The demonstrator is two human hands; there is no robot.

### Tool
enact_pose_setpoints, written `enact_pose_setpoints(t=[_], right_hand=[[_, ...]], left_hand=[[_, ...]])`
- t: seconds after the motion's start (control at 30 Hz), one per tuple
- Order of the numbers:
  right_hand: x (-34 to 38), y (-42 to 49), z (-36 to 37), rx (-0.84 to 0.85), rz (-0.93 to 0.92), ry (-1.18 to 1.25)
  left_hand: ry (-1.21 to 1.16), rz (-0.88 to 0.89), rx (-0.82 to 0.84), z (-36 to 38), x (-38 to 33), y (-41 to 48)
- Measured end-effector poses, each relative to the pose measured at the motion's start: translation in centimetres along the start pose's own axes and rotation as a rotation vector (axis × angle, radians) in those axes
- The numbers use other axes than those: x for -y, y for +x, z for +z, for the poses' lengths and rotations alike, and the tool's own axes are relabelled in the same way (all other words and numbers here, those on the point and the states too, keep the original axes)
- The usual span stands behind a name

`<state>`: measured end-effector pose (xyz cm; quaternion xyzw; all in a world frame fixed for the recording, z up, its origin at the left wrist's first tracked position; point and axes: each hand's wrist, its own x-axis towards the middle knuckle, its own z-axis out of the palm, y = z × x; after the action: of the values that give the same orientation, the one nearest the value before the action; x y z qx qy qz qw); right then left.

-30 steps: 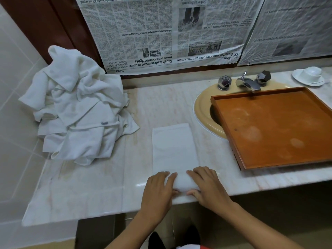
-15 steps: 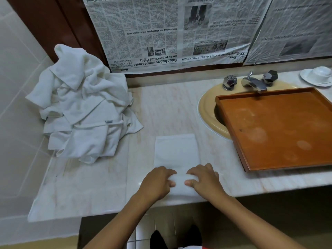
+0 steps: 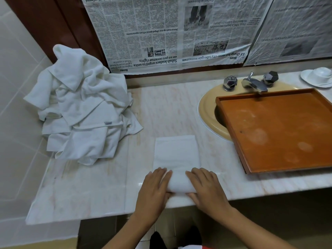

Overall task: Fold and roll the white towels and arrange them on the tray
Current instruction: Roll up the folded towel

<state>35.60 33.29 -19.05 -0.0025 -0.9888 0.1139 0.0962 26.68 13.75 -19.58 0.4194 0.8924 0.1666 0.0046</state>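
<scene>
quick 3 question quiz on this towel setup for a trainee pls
1. True or false: a rolled towel lies on the orange-brown wooden tray.
2. Where is the heap of loose white towels? A) on the floor B) left end of the pale marble counter C) on the tray
3. Which part of the folded white towel do the left hand and right hand rest on?
Key: 1 false; 2 B; 3 its rolled near end.

Single view, head-worn wide-angle camera: it looks forward and down from just behind the near edge of the worktop (image 3: 86, 194), close above it. Far-wall newspaper (image 3: 152, 33) fills the top; the tray (image 3: 278, 123) is cropped at right.
</scene>
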Motion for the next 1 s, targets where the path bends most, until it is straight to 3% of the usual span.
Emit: enact_pose_setpoints(t=[0.2, 0.3, 0.47, 0.53, 0.6, 0.67, 0.73, 0.83, 0.93, 1.0], right_hand=[[-0.9, 3.2, -2.0, 0.126, 0.121, 0.219], [-1.0, 3.7, -2.6, 0.313, 0.268, 0.411], [-2.0, 5.3, -2.7, 0.467, 0.405, 0.728], [-1.9, 6.1, -2.5, 0.468, 0.444, 0.717], [-1.5, 6.7, -2.1, 0.403, 0.407, 0.487], [-0.4, 6.5, -2.4, 0.247, 0.412, 0.298], [0.7, 5.7, -2.4, 0.055, 0.354, 0.181], [1.4, 3.9, -0.7, -0.176, 0.133, 0.046], [1.0, 2.6, 0.1, -0.217, 0.061, -0.022], [0.4, 2.3, 0.5, -0.174, 0.042, -0.087]], left_hand=[[-0.067, -0.062, 0.044, -0.7, 1.7, 2.1], [-0.098, -0.094, 0.117, -1.8, 1.8, 2.3], [-0.232, -0.169, 0.445, -3.8, 2.6, 4.7], [-0.277, -0.215, 0.572, -4.1, 3.0, 5.8], [-0.244, -0.262, 0.608, -4.2, 2.9, 6.7], [-0.182, -0.325, 0.523, -4.5, 2.4, 7.2], [-0.105, -0.315, 0.302, -4.9, 1.2, 6.9], [0.054, -0.093, -0.014, -4.2, -0.2, 5.0], [0.076, 0.018, -0.183, -1.9, -0.7, 2.8], [0.061, 0.011, -0.156, -1.1, -0.4, 2.1]])
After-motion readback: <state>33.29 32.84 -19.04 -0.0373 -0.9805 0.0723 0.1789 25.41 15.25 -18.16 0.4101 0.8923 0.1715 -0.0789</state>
